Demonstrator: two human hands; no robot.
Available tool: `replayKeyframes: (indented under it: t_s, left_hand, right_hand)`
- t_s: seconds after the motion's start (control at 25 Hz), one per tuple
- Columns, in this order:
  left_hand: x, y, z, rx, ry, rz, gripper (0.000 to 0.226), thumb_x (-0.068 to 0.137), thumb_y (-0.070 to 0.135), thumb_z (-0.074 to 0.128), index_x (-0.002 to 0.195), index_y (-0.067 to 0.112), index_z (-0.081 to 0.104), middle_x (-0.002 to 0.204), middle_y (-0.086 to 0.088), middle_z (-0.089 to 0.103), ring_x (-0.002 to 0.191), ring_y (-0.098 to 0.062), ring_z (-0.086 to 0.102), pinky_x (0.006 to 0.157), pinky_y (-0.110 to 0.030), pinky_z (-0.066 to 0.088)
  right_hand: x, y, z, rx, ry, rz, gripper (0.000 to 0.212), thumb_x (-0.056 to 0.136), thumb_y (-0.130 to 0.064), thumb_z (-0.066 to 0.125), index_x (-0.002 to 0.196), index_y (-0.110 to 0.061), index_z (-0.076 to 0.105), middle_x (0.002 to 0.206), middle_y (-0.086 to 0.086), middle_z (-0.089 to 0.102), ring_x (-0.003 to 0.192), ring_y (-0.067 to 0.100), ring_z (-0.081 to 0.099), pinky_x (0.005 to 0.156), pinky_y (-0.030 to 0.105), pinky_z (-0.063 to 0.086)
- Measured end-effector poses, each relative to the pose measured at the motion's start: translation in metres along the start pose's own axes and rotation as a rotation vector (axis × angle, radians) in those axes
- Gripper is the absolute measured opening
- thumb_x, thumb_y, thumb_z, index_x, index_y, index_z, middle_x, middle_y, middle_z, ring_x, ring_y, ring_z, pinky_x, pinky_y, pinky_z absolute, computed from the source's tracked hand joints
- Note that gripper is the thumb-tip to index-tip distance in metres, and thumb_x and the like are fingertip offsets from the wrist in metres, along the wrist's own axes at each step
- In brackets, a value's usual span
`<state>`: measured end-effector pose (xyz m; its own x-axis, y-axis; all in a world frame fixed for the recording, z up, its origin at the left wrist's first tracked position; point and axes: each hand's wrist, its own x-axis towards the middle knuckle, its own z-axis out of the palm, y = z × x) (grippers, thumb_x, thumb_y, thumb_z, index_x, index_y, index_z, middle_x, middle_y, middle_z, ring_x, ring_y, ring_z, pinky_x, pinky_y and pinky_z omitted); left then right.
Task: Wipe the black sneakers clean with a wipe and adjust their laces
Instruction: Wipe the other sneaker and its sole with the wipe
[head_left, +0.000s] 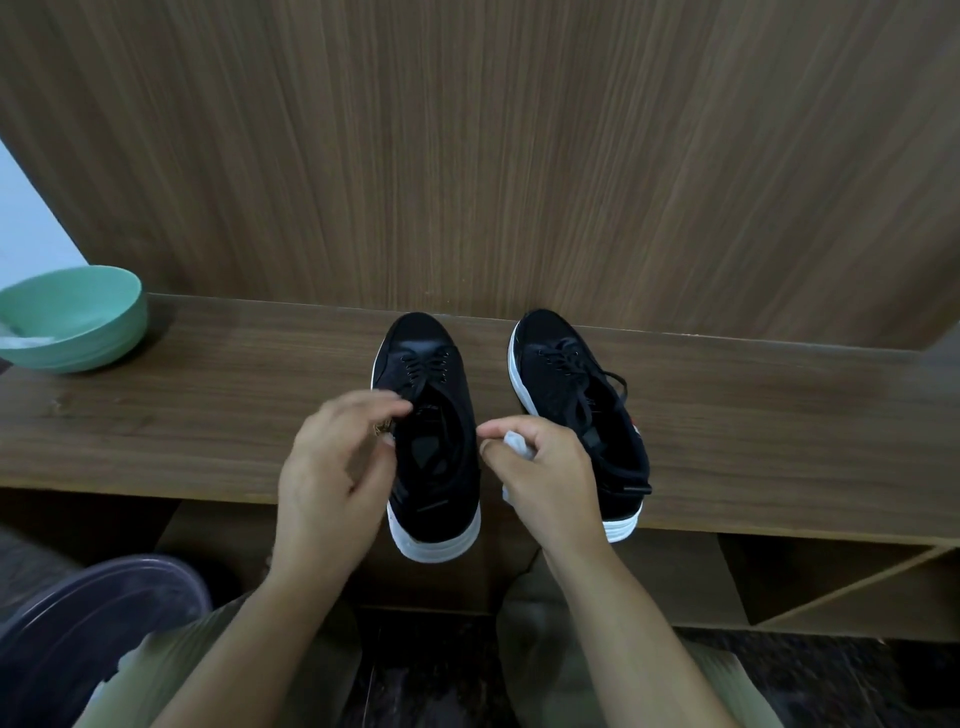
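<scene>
Two black sneakers with white soles stand side by side on a wooden shelf (208, 415), toes pointing away from me. The left sneaker (434, 467) has its heel hanging over the front edge. My left hand (337, 467) hovers at its left side, fingers apart near the laces and collar. The right sneaker (571, 384) has loose black laces trailing to the right. My right hand (545, 473) sits between the two shoes, closed on a crumpled white wipe (519, 444); it hides the right shoe's inner heel.
A green bowl (78, 317) holding something white stands at the shelf's far left. A wood-grain panel (519, 156) rises behind the shoes. A dark round stool or basin (88, 623) is at lower left beside my knees. Open compartments lie under the shelf at right.
</scene>
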<state>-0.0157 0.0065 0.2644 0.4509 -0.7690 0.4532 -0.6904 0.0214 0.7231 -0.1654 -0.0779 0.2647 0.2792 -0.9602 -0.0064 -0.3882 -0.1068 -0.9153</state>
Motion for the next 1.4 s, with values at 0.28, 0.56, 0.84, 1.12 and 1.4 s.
replayKeyframes:
  t_s: [0.28, 0.56, 0.84, 1.12, 1.4]
  left_hand:
    - [-0.001, -0.013, 0.013, 0.075, -0.123, -0.142, 0.037, 0.094, 0.032, 0.050, 0.128, 0.018, 0.056, 0.131, 0.008, 0.055, 0.127, -0.003, 0.038, 0.101, -0.018, 0.030]
    - [0.009, -0.009, 0.007, 0.313, -0.301, 0.167, 0.047, 0.088, 0.044, 0.030, 0.104, 0.025, 0.071, 0.108, 0.015, 0.069, 0.127, -0.001, 0.035, 0.107, -0.040, 0.022]
    - [0.011, 0.016, -0.014, 0.077, -0.243, 0.049, 0.031, 0.075, 0.057, 0.050, 0.080, 0.034, 0.070, 0.084, 0.027, 0.065, 0.098, 0.015, 0.053, 0.098, -0.016, 0.032]
    - [0.004, 0.013, -0.004, 0.220, -0.265, 0.137, 0.043, 0.080, 0.065, 0.044, 0.078, 0.028, 0.066, 0.077, 0.015, 0.066, 0.082, 0.002, 0.062, 0.111, -0.038, 0.027]
    - [-0.007, 0.025, 0.012, 0.245, -0.209, 0.194, 0.025, 0.087, 0.022, 0.043, 0.097, 0.020, 0.066, 0.096, 0.010, 0.067, 0.077, -0.008, 0.064, 0.059, -0.026, 0.055]
  right_hand:
    - [0.004, -0.003, 0.002, 0.134, 0.003, 0.053, 0.011, 0.084, -0.025, 0.065, 0.092, -0.027, 0.072, 0.083, -0.016, 0.068, 0.079, -0.003, 0.063, 0.067, 0.019, 0.050]
    - [0.014, -0.003, 0.007, 0.652, 0.014, 0.428, 0.024, 0.091, -0.026, 0.050, 0.095, -0.009, 0.067, 0.101, 0.018, 0.070, 0.090, 0.027, 0.067, 0.075, 0.037, 0.052]
    - [0.015, 0.001, 0.010, 0.654, 0.046, 0.379, 0.022, 0.091, -0.024, 0.050, 0.102, -0.016, 0.067, 0.106, 0.010, 0.069, 0.103, 0.027, 0.064, 0.095, 0.048, 0.050]
    - [0.015, -0.001, 0.005, 0.674, 0.074, 0.369, 0.022, 0.090, -0.021, 0.050, 0.102, -0.016, 0.068, 0.107, 0.009, 0.068, 0.104, 0.025, 0.063, 0.097, 0.049, 0.048]
    - [0.016, -0.001, 0.001, 0.669, 0.101, 0.352, 0.023, 0.090, -0.016, 0.048, 0.102, -0.013, 0.067, 0.103, 0.009, 0.070, 0.104, 0.028, 0.063, 0.090, 0.041, 0.047]
